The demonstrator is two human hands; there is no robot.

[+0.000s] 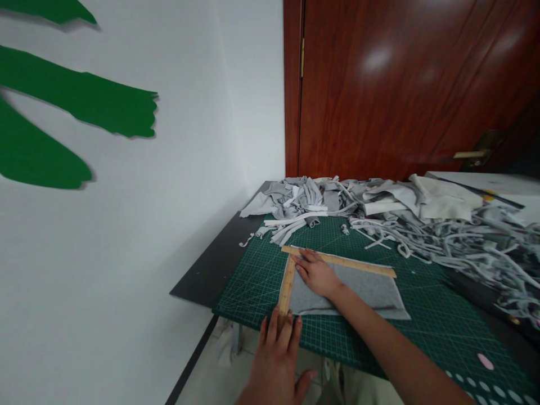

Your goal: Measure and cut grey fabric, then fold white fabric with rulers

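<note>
Hands flat and open: our right hand (316, 274) presses down on a grey rectangular fabric piece (363, 289) at the corner of a wooden L-shaped ruler (288, 284), while our left hand (276, 354), fingers spread, steadies the ruler's near end on the green gridded cutting mat (422, 326). Grey fabric strips (422, 225) lie heaped behind.

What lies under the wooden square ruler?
The wooden square ruler rests along two edges of a grey fabric piece on the green cutting mat. The covered fabric edges cannot be seen.
</note>
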